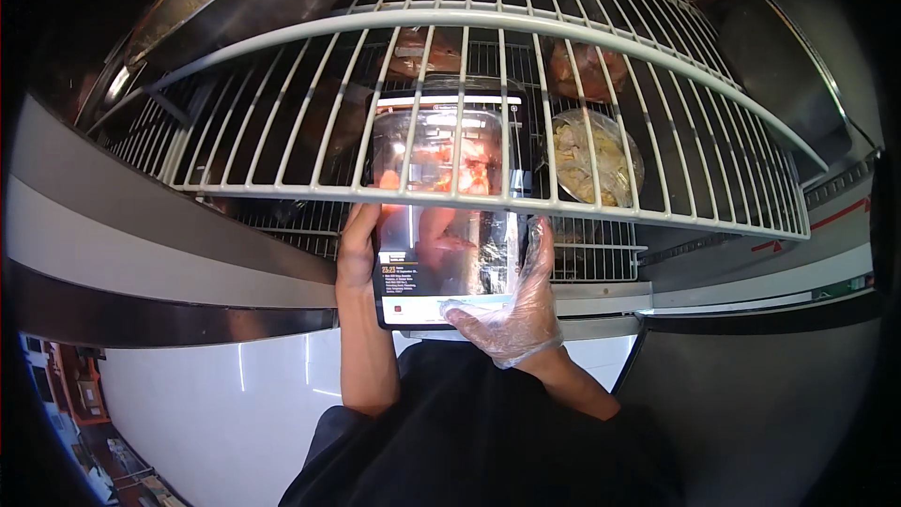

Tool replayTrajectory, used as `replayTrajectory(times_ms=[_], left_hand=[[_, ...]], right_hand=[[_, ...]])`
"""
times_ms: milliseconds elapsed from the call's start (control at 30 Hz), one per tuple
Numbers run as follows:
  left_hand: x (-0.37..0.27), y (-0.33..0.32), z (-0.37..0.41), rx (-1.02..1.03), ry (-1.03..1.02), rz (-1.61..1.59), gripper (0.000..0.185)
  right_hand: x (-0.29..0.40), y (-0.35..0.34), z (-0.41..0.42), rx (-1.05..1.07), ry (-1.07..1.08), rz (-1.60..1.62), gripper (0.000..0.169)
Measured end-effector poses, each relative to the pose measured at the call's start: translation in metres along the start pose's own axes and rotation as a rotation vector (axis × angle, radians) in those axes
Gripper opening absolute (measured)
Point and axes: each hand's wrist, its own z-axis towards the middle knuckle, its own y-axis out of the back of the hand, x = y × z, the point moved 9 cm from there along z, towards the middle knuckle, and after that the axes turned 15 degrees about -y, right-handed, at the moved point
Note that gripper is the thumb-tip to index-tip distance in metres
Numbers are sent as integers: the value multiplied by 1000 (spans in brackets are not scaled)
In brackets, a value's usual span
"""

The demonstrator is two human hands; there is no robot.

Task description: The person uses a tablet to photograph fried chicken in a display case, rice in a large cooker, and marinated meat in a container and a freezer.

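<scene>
Between both hands is a tablet (450, 274), its lit screen showing a picture of reddish food in a clear container, with writing below. My left hand (360, 246) is bare and grips the tablet's left edge. A clear plastic glove covers my right hand (514, 303), which holds the right edge with the thumb over the lower part of the screen. The tablet's upper part lies beneath the front of a white wire shelf (493, 203) and shows through its bars.
A round bowl of pale yellowish food under plastic film (595, 155) stands on a lower rack, right of the tablet. Wrapped reddish packages (588, 70) lie farther back. Metal containers (781, 70) rest on the upper shelf. Cabinet walls (169, 225) flank the opening.
</scene>
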Motion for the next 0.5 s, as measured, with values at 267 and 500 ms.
replayTrajectory(times_ms=[267,500], left_hand=[[-13,-71,-12,180,68,-330,41],[-13,-43,-8,99,-44,-174,41]], right_hand=[[-2,1,0,-37,20,29,117],[4,2,0,-67,49,-129,119]])
